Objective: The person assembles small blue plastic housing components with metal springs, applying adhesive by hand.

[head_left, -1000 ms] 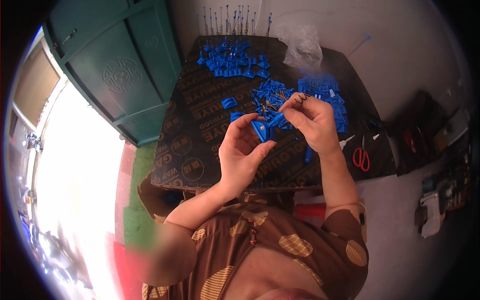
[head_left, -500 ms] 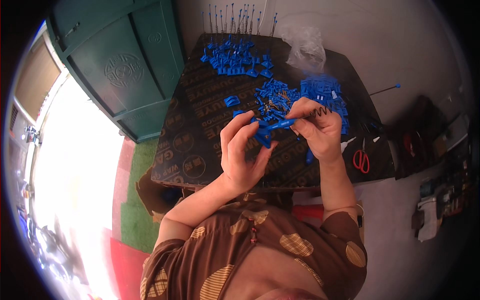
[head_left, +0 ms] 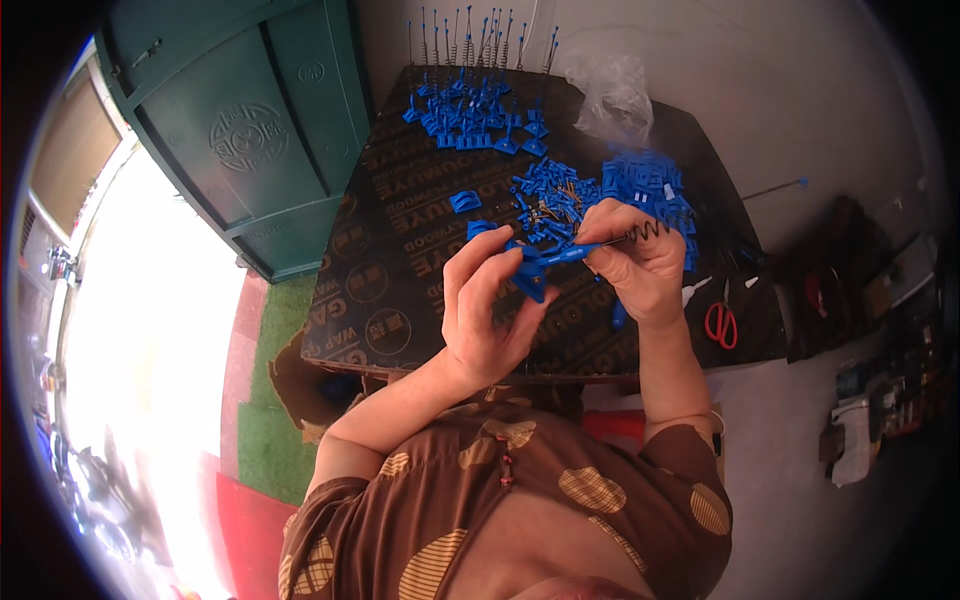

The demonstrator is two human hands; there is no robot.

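Above the table's front half, my left hand [head_left: 485,315] is closed round a blue plastic base [head_left: 530,278] with a flared foot. From it a slim blue stem [head_left: 566,254] runs to the right. The fingers of my right hand [head_left: 645,275] pinch a dark metal spring rod [head_left: 648,231] at the stem's end. The rod's coil lies across my right fingers, and its thin straight length sticks out beyond the table to a blue tip [head_left: 803,182]. How deep the rod sits in the stem cannot be seen.
Behind my hands lie a pile of small blue parts with screws [head_left: 560,200] and stacked blue plates [head_left: 640,180]. Blue bases with upright spring rods [head_left: 470,110] crowd the far edge beside a clear plastic bag [head_left: 615,95]. Red-handled scissors [head_left: 721,322] lie at the right.
My right hand has shifted slightly, and more bare rod shows between the blue stem and the coil. The rod's far tip has moved a little and is blurred. My left hand keeps its hold.
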